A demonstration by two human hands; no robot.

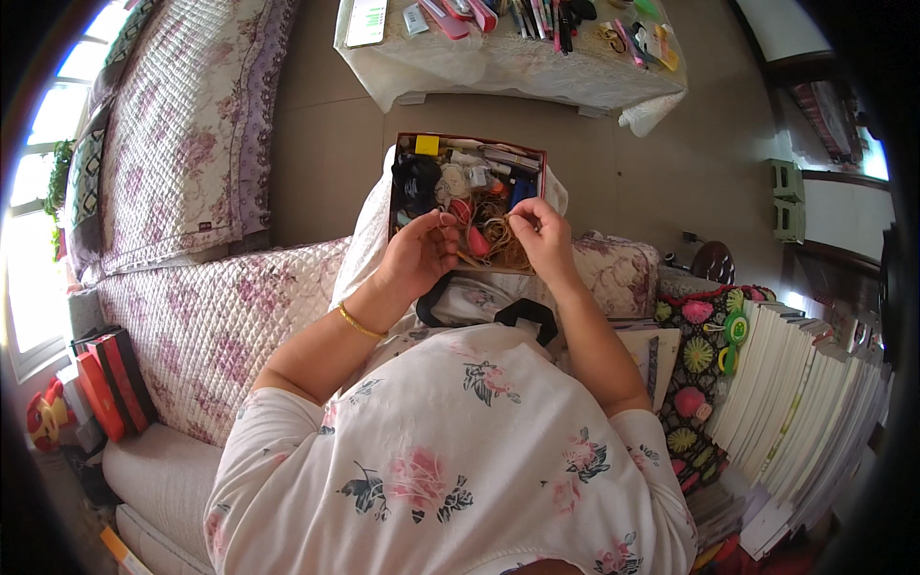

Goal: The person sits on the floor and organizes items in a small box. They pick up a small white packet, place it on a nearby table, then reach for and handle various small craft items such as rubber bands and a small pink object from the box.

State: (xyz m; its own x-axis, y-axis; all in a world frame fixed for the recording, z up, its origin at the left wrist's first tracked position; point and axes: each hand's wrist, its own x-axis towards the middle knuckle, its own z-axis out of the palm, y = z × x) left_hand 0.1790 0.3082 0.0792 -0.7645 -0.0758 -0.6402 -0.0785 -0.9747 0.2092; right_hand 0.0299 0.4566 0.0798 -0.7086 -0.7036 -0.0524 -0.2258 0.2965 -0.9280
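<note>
A shallow box with a dark red rim rests on my lap, crowded with small things. My right hand is over its near right part, thumb and forefinger pinched on a strand of tan twine from a tangled heap. Across from it, my left hand hovers palm up at the left side, fingers curled; whether something thin is between its fingertips I cannot tell. Between the hands lies a red object. Farther back are a black bundle, a yellow block, and a blue item.
Beyond the box stands a table with a pale cloth, holding pens, scissors and a phone. A quilted sofa cover is at left. Stacked books and a patterned cloth lie at right.
</note>
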